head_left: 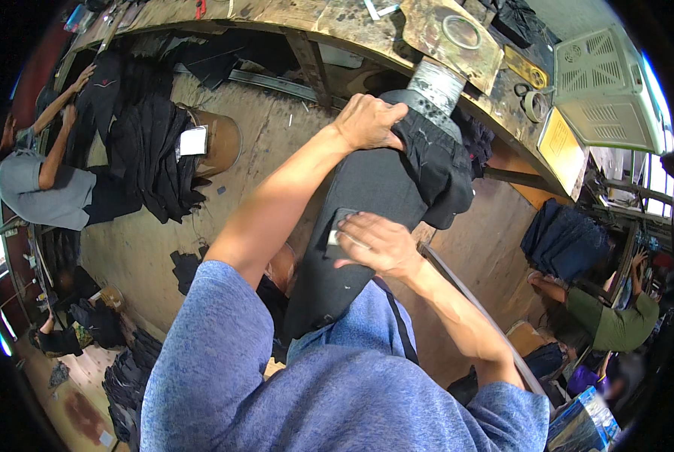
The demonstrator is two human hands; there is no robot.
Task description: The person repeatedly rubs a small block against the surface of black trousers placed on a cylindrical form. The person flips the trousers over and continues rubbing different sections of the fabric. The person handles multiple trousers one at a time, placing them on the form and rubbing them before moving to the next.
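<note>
Closest in is a blue shirt (337, 399), worn by the person whose two bare arms reach forward. The right hand (378, 245), slightly blurred and palm down, grasps a small grey and white block (334, 239) against black trousers (378, 184). The trousers lie in front of the person, one leg stretched flat toward the body, the rest bunched at the far end. Up there the left hand (371, 122) clutches the cloth, beside a silver-wrapped arm (436, 84) that juts from a stained wooden tabletop (337, 24). On the tabletop are a clear ring (461, 32), a tape roll (535, 106) and a pale crate (608, 94). Farther off, a co-worker in grey (43, 188) stands left by heaped black garments (152, 151); another, in green (612, 320), is at right near dark blue garments (567, 241).
</note>
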